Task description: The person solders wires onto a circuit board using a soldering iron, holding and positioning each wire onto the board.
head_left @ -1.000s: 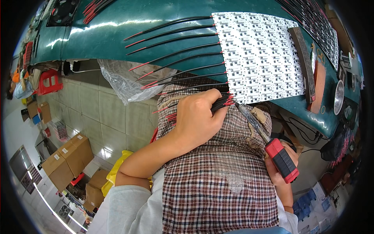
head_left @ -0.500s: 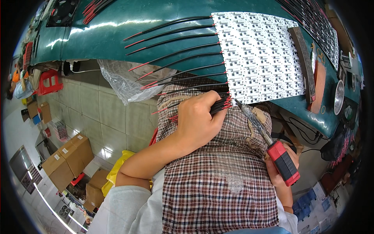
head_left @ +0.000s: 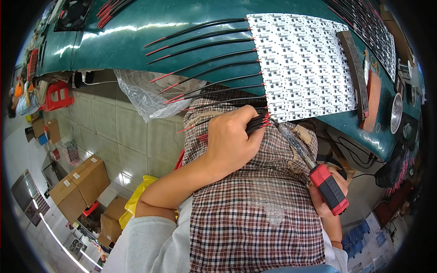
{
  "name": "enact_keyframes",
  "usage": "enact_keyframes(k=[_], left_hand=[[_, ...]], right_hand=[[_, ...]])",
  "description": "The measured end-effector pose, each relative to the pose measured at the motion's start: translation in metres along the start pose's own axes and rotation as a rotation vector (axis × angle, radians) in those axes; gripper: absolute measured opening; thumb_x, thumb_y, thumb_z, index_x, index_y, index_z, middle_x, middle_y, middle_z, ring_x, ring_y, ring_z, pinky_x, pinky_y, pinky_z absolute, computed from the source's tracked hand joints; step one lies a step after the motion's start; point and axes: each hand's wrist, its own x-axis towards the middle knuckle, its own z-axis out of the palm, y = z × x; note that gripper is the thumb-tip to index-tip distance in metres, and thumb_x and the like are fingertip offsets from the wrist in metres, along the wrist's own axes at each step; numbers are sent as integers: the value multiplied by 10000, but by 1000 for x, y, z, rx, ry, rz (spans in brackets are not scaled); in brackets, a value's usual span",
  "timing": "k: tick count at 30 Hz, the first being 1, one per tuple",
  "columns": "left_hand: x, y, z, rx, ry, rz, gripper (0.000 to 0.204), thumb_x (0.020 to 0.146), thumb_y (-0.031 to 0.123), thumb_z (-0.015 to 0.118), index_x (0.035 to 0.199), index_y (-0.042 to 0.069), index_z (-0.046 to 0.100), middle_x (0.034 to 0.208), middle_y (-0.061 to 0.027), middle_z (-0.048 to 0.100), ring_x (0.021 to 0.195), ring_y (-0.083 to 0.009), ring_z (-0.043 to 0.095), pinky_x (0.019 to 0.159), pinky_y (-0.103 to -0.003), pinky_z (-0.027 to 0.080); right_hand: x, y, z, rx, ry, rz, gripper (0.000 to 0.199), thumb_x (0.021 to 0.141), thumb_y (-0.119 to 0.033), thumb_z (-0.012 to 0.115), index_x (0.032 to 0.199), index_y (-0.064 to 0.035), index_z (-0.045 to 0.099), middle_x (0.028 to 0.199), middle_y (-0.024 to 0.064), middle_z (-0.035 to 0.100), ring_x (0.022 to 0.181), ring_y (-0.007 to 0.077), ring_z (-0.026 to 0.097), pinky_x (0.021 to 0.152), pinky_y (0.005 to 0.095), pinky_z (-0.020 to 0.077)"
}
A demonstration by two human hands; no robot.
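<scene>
A white circuit board panel [head_left: 305,68], covered in small components, lies on the green table with its near edge jutting over my lap. Black wires with red ends [head_left: 214,60] stick out leftward from its left edge. My left hand [head_left: 232,141] is closed around a bundle of similar wires [head_left: 257,124], their ends at the panel's near left corner. My right hand [head_left: 320,202] grips the red and black handle of a soldering iron [head_left: 328,190]. The iron's dark tip is beside the wire ends at that corner; whether it touches them I cannot tell.
A dark bar [head_left: 353,73] lies along the panel's right edge, beside a reddish-brown block [head_left: 373,101] and a round metal dish [head_left: 396,113]. More wires [head_left: 109,12] and a black fan [head_left: 73,14] are at the far left. A plastic bag [head_left: 145,91] hangs off the table edge.
The soldering iron's tip has shifted slightly left and down, closer to the wire ends, and my right hand has moved a little left with it. My left hand stays almost still.
</scene>
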Motion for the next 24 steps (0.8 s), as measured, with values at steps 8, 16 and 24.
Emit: enact_keyframes(k=[8,16,24], left_hand=[[6,5,-4,53,-23,-17,224,838,148,773,715,31,627,550,-94,553,449,-224,520,461,-348,367],[6,6,-5,56,-51,-42,215,834,147,771,720,23,637,539,-76,541,442,-181,497,459,-329,355],[8,7,-7,67,-71,-71,222,830,160,776,719,20,643,532,-70,546,440,-167,502,462,-326,360]], right_hand=[[0,-6,-7,-8,-29,8,242,705,-84,717,923,13,673,867,169,660,757,366,645,709,417,529],[9,-8,-6,-145,104,-159,219,619,10,739,810,15,630,732,132,618,611,268,604,589,310,490],[-1,1,-2,-62,277,-25,169,687,-63,718,816,10,637,769,142,617,630,291,599,611,345,496]])
